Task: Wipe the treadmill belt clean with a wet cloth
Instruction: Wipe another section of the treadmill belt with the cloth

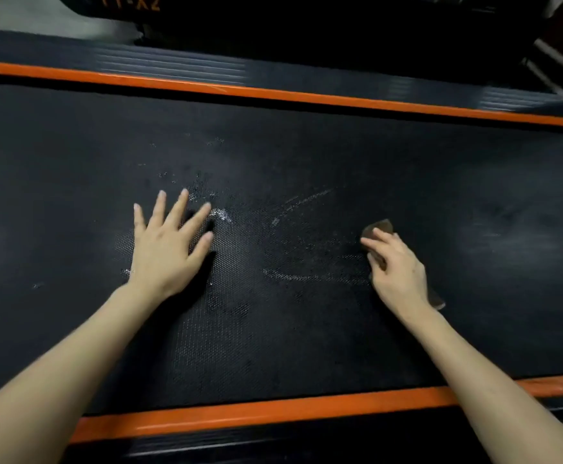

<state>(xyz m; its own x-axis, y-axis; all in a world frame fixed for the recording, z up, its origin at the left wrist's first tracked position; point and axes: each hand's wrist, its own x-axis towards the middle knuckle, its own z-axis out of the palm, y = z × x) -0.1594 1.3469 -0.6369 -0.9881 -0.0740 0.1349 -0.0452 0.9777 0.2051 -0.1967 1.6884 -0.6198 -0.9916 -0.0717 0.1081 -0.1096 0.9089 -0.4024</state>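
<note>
belt: we see a black treadmill belt [307, 145] with a fine dotted texture, lying flat and running left to right between two orange side strips [273, 411].
belt state: whitish smears and specks mid-belt. We read thin diagonal streaks near centre and a long curved streak below them.
cloth: small brown cloth [379, 226], down on the belt, right of centre, just beside the streaks.
cloth pose: held under the right hand [397, 266], fingers bent over it. We only see one end past the fingertips and a corner by the wrist.
cloth wetness: we can't tell.
</note>
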